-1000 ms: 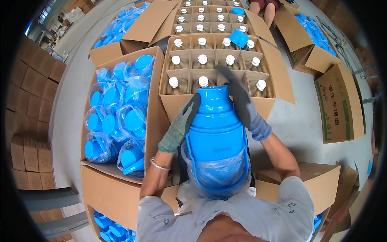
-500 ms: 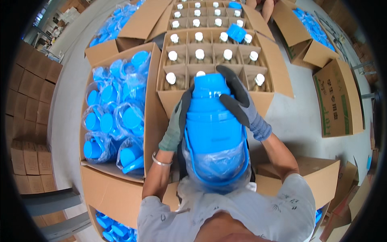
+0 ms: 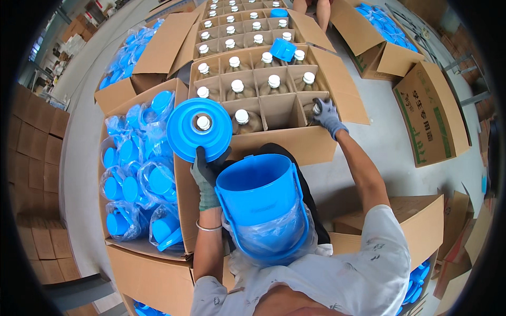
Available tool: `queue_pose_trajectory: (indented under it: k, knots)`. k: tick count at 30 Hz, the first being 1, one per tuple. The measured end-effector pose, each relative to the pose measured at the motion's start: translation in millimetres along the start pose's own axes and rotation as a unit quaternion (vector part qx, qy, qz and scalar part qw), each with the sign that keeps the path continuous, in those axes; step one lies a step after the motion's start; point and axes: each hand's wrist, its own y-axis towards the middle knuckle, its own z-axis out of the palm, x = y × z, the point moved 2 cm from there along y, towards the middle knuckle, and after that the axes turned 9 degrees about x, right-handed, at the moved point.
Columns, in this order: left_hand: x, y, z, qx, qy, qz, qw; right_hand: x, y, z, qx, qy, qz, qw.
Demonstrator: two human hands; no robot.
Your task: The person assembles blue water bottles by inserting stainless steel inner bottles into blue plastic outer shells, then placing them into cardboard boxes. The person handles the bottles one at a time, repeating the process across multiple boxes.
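Note:
My left hand (image 3: 209,171) grips the edge of a round blue plastic collar (image 3: 179,128), held tilted over the front left corner of a divided carton (image 3: 295,142). Through the collar's central hole a white bottle cap (image 3: 203,122) shows. On my lap stands a blue bucket-shaped casing (image 3: 261,203), its top uncovered, a carry handle down its front and clear plastic film around its lower part. My right hand (image 3: 328,117) reaches into the carton's front right cell, fingers closed around the neck of a white-capped bottle (image 3: 312,111). Beside it, one front cell holds no bottle.
A carton of blue bagged parts (image 3: 182,210) stands close on my left. A small blue cap (image 3: 283,49) lies across bottles in the divided carton. More bottle cartons extend ahead. A closed carton (image 3: 432,116) is on the right floor. Another person's legs (image 3: 319,10) show far ahead.
The blue collar has come off the casing and moved left in my left hand. My right hand has left the casing and gone to the bottle at front right.

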Motion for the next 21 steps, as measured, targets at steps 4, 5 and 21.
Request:
queue_pose_trajectory:
  k: [4,5,21]
  knots:
    - [9.5,-3.7,-1.2,-0.016,-0.028,0.011,0.999,-6.9,4.7,7.2,0.031,0.111,-0.017,0.993]
    - [16.5,-2.3,-12.4,-0.026,-0.014,0.013,0.999,-1.0,2.6,-0.6,0.022,0.114,-0.034,0.993]
    - [22.2,2.5,-21.8,0.074,-0.241,0.024,0.968,148.1,40.4,-335.7,0.089,0.710,-0.294,0.634]
